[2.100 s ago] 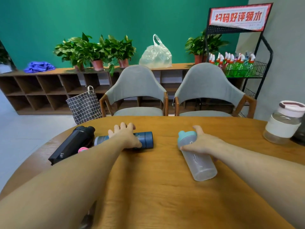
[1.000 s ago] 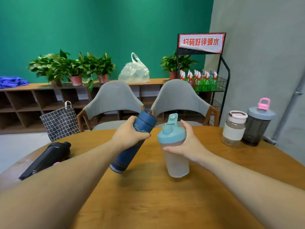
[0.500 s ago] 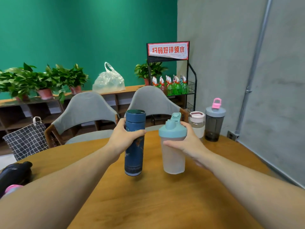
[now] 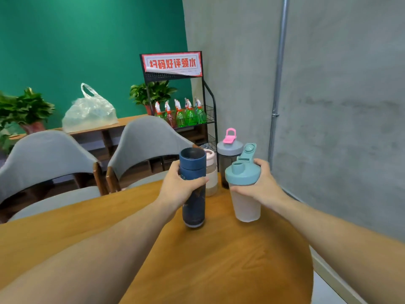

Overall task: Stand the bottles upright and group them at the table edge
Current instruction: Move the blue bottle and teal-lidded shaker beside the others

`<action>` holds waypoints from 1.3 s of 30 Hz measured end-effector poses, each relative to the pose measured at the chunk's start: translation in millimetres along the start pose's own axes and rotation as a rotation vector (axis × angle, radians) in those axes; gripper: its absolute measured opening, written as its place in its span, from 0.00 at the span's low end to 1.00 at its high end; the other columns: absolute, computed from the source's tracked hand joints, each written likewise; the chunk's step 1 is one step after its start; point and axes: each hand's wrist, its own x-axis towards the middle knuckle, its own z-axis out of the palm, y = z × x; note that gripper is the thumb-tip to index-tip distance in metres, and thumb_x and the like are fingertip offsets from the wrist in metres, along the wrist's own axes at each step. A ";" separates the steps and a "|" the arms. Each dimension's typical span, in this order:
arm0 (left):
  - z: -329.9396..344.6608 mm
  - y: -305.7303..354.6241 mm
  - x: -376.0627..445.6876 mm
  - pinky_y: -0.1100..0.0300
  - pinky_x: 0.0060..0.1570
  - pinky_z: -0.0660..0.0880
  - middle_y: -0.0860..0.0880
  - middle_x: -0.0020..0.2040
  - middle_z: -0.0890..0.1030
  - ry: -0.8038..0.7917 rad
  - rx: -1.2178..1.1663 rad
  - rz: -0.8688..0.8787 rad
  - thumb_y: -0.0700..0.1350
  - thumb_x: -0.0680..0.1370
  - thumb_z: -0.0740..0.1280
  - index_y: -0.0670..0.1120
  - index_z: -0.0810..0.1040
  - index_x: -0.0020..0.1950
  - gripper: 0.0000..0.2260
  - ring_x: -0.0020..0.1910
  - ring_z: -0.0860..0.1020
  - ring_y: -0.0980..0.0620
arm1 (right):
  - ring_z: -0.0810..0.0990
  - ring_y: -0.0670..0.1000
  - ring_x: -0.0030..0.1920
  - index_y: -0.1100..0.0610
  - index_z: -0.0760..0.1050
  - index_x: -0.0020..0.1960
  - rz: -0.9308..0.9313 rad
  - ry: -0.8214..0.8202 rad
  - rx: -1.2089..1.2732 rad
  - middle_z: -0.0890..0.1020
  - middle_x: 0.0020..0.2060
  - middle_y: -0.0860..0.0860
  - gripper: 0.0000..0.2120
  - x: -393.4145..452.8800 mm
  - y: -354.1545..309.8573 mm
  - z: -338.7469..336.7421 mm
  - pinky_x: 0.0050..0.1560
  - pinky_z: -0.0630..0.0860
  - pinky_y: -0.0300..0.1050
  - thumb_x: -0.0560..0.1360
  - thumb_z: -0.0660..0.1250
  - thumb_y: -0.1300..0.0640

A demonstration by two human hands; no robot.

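My left hand (image 4: pixel 178 188) grips a dark blue flask (image 4: pixel 193 207), held upright near the far right part of the round wooden table (image 4: pixel 219 266). My right hand (image 4: pixel 260 187) holds a frosted shaker bottle with a teal lid (image 4: pixel 245 201), also upright, just right of the flask. Whether their bases touch the tabletop I cannot tell. Behind them, at the table's far edge, stand a clear jar with a white lid (image 4: pixel 210 172), partly hidden by the flask, and a smoky grey bottle with a pink flip cap (image 4: pixel 228 153).
Two grey chairs (image 4: pixel 144 148) stand behind the table. A black rack with green spray bottles (image 4: pixel 186 115) and a red sign is near the grey concrete wall (image 4: pixel 328 106). A plastic bag (image 4: pixel 89 110) and potted plants sit on a low wooden shelf.
Both bottles were lifted from lying on the table, turned upright, and carried right and forward toward the two standing bottles. My view has swung right; the black bottle at left has left the frame.
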 end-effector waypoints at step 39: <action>60.8 -8.7 43.6 0.57 0.53 0.73 0.55 0.61 0.70 -0.079 -0.050 0.022 0.45 0.69 0.79 0.51 0.59 0.75 0.41 0.61 0.71 0.55 | 0.75 0.49 0.60 0.46 0.57 0.74 0.057 -0.007 0.068 0.72 0.67 0.51 0.49 78.3 38.2 -13.2 0.55 0.75 0.43 0.63 0.83 0.51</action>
